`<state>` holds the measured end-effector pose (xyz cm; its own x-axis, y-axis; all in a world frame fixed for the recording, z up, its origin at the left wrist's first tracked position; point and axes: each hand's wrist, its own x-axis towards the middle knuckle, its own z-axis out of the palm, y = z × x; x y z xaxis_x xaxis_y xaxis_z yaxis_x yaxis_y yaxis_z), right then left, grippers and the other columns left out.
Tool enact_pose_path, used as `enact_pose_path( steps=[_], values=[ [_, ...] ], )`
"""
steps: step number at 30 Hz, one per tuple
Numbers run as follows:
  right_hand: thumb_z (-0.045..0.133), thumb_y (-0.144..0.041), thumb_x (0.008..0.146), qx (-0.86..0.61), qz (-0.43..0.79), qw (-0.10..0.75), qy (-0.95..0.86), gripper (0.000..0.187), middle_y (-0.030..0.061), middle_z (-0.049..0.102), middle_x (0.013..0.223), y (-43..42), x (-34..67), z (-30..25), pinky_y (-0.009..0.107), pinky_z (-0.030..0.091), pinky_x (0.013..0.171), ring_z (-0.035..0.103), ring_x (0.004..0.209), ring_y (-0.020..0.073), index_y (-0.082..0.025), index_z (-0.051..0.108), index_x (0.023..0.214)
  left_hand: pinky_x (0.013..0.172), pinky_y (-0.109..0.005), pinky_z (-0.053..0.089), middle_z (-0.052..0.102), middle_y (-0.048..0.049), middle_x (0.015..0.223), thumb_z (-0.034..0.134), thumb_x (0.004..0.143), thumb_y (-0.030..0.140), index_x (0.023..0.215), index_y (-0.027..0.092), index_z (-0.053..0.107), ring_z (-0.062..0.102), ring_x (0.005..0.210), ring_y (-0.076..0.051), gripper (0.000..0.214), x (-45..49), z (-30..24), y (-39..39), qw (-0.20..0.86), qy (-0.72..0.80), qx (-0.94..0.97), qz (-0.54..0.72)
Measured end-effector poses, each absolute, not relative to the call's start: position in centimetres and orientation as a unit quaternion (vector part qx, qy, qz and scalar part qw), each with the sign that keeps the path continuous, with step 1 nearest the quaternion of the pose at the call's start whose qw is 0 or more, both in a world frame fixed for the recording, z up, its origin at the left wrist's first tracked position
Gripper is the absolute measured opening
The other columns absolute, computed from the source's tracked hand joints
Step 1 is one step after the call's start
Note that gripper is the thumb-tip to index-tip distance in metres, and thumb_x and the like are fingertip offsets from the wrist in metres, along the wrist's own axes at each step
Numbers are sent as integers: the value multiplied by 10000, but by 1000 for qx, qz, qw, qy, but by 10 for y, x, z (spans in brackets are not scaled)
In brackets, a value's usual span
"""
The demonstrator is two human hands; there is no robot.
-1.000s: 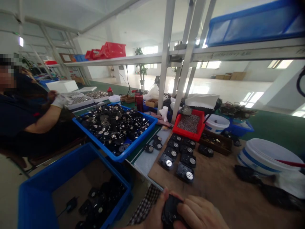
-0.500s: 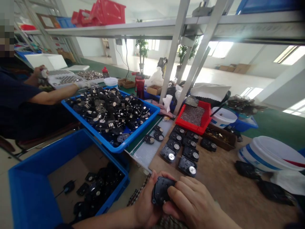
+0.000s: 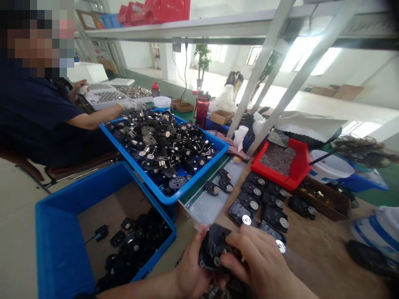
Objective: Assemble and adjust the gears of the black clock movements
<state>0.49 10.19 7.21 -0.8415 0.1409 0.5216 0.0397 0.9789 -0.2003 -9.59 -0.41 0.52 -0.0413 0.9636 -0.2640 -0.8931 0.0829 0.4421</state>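
My left hand (image 3: 192,265) and my right hand (image 3: 258,261) both grip a black plastic housing (image 3: 215,249) in front of me, with a small metal part showing at its lower edge. My right fingers cover much of its far side. Just ahead of my hands, several similar black housings with round metal discs (image 3: 258,207) stand in rows on the wooden bench (image 3: 314,253). Below my left hand is a blue crate (image 3: 59,241) holding loose black parts. A dark heap of parts lies beneath my hands, partly hidden.
A blue tray (image 3: 199,178) piled with black and metal parts stands ahead. Beyond it, a seated co-worker's gloved hand (image 3: 131,106) reaches near a white tray of metal parts (image 3: 104,97). A red tray of granules (image 3: 271,176) and a striped white bucket (image 3: 377,228) sit on the right.
My hands have turned the housing and lifted it slightly. The view has swung and tilted, and the co-worker's arm now reaches further toward the white tray.
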Motion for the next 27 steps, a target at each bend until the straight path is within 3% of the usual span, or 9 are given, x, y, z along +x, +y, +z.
enact_pose_path(
  steps=[2, 4, 6, 9, 13, 18, 22, 27],
  values=[
    [344, -396, 1018, -128, 63, 177, -974, 330, 11, 596, 694, 117, -16, 69, 243, 422, 556, 602, 623, 147, -188, 531, 843, 420, -206, 350, 666, -62, 667, 350, 840, 705, 1010, 133, 545, 585, 456, -137, 628, -102, 2, -6, 681, 273, 84, 674],
    [459, -356, 978, -188, 19, 54, -981, 216, 21, 646, 760, 132, -39, 63, 253, 427, 550, 645, 674, 176, -194, 546, 865, 456, -206, 364, 715, -111, 803, 397, 843, 673, 1028, 162, 505, 652, 527, -169, 554, -107, 1, -9, 677, 281, 98, 673],
    [551, -321, 930, -195, -9, -14, -981, 141, 24, 669, 755, 145, -58, 56, 257, 411, 516, 662, 660, 203, -196, 571, 870, 482, -202, 373, 717, -151, 946, 473, 837, 621, 1052, 174, 489, 696, 635, -204, 497, -113, 1, -14, 683, 280, 107, 666],
    [588, -269, 901, -195, -35, -45, -979, 98, 52, 675, 761, 158, -73, 55, 261, 410, 521, 667, 656, 222, -173, 605, 890, 522, -214, 403, 691, -180, 1041, 549, 813, 579, 1124, 161, 490, 710, 762, -248, 524, -121, 0, -20, 690, 273, 108, 662],
    [603, -211, 872, -194, -42, -49, -979, 70, 88, 650, 868, 166, -88, 80, 286, 451, 633, 648, 796, 239, -151, 627, 901, 537, -224, 404, 690, -186, 1044, 563, 822, 525, 1147, 158, 482, 707, 797, -272, 497, -130, -3, -23, 681, 266, 106, 674],
    [535, -445, 923, -142, 16, -17, -990, 353, 102, 593, 1110, 157, -141, 103, 341, 412, 919, 527, 1089, 255, -155, 611, 1109, 557, -233, 403, 682, -202, 1067, 534, 844, 512, 1170, 146, 469, 700, 824, -280, 494, -136, 1, -21, 688, 281, 96, 662],
    [646, -543, 812, -140, 59, -82, -985, 490, 131, 603, 1128, 150, -190, 91, 458, 443, 905, 527, 1098, 315, -130, 642, 1076, 587, -250, 416, 666, -203, 1108, 523, 842, 549, 1209, 144, 451, 688, 878, -303, 552, -141, 12, -22, 688, 293, 94, 657],
    [661, -460, 852, -162, 99, -147, -971, 385, 83, 622, 1109, 150, -210, 79, 480, 490, 866, 601, 1002, 251, -152, 618, 1079, 591, -254, 423, 669, -177, 1112, 517, 848, 559, 1172, 150, 502, 684, 881, -293, 522, -144, 18, -26, 687, 299, 80, 657]
  ],
)
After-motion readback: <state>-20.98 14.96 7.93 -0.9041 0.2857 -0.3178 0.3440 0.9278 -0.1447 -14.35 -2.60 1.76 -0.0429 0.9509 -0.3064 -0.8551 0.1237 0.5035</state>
